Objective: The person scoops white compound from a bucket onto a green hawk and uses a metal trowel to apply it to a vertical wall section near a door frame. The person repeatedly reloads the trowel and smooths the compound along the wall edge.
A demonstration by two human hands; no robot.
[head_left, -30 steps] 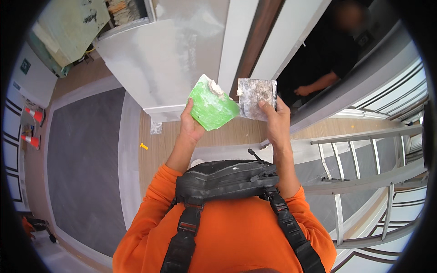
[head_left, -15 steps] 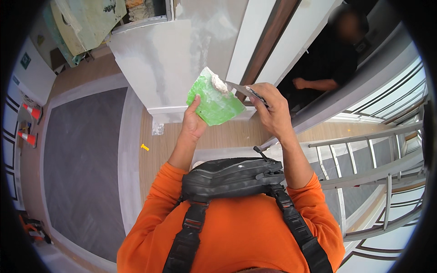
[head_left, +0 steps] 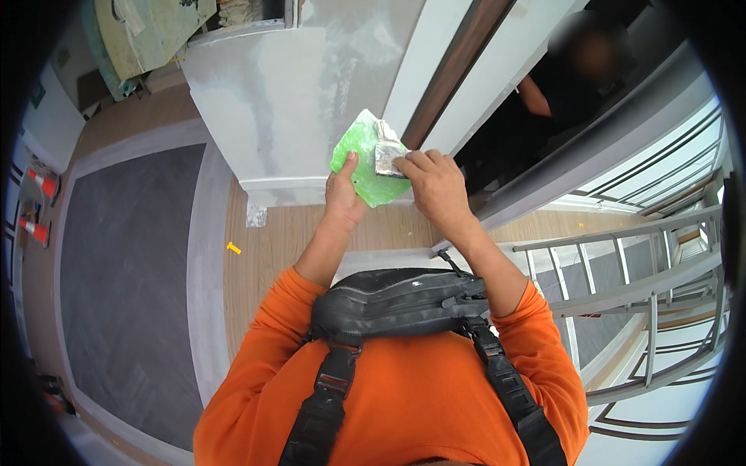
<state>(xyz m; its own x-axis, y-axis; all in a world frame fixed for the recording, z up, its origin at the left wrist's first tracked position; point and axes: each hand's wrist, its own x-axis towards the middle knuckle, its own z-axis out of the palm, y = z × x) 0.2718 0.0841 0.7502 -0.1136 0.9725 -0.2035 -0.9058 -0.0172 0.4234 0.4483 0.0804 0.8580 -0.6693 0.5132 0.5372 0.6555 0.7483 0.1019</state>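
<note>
My left hand [head_left: 345, 190] grips the near left edge of a thin green board [head_left: 359, 159], its thumb lying on top. White smears cover the board, and a lump of white filler paste [head_left: 386, 132] sits near its far right edge. In my right hand [head_left: 437, 185] is a putty knife [head_left: 388, 158], its flat blade against the board and the paste. My fingers cover the knife's handle.
Ahead stands a grey, patched wall panel [head_left: 272, 101] beside a doorway, where a person in black [head_left: 536, 116] stands. An aluminium ladder [head_left: 614, 295] is on the right. Orange traffic cones [head_left: 35, 229] stand far left; a yellow plastic piece [head_left: 234, 248] lies on the wooden floor.
My right hand has turned the putty knife, so its blade now lies flat over the board beside the paste. The board has shifted slightly right. The person in the doorway has moved an arm.
</note>
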